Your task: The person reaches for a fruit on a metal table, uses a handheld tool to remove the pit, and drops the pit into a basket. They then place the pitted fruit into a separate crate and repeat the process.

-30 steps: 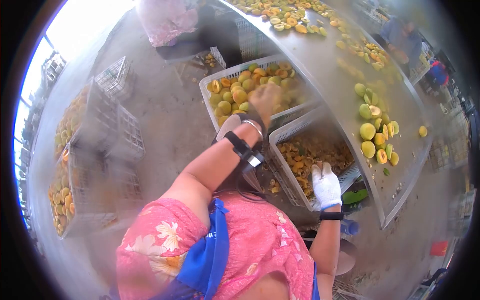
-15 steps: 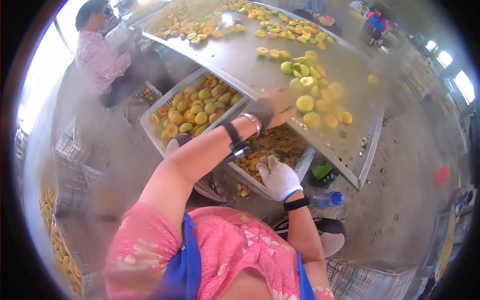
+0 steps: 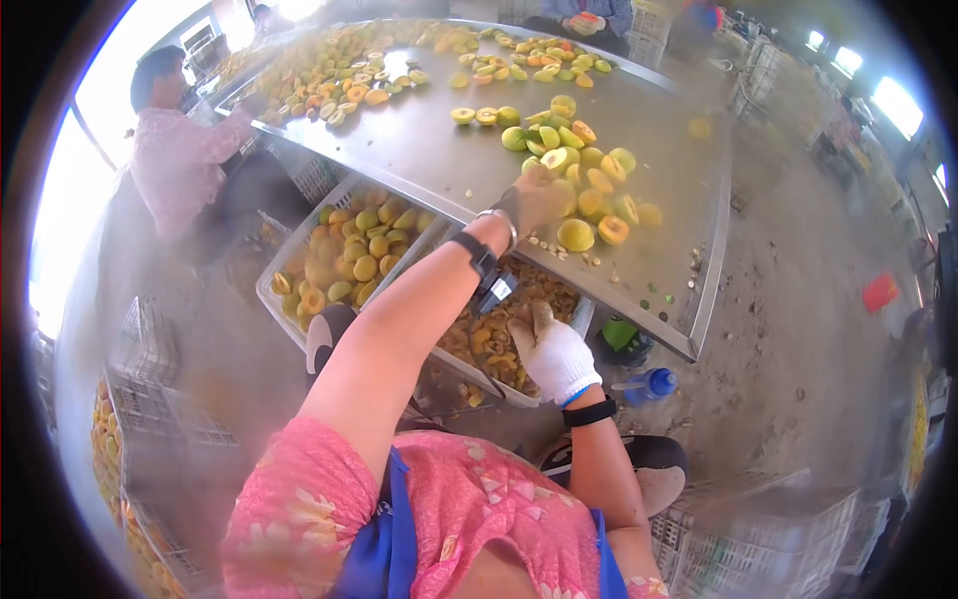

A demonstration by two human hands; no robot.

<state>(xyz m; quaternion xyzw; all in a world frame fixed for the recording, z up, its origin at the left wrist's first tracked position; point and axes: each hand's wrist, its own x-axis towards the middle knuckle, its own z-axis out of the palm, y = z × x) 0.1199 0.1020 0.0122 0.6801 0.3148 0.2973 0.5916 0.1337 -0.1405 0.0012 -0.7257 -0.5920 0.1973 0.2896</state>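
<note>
My bare left hand (image 3: 540, 203), with a dark wrap and bracelet at the wrist, reaches over the metal table's near edge. It is at a pile of yellow-green apricots (image 3: 576, 235), some whole and some halved; its fingers are blurred against the fruit. Lower down, my right hand (image 3: 555, 357) wears a white glove and is closed, thumb and fingers drawn together. What it grips I cannot tell. Beneath it stands a crate of brown-orange scraps (image 3: 504, 344), partly hidden by my left forearm. A black device (image 3: 494, 285) is strapped to that forearm.
The metal table (image 3: 419, 150) bears more halved apricots (image 3: 349, 95) toward the back. Left of the scraps is a crate full of apricots (image 3: 359, 250). A blue bottle (image 3: 651, 385) stands on the floor at right. One person (image 3: 185, 160) sits at left; another's hands (image 3: 584, 22) are at the far edge.
My left hand has moved forward and up from the table's edge to the apricot pile. The gloved right hand stays over the scraps crate. The view has shifted slightly.
</note>
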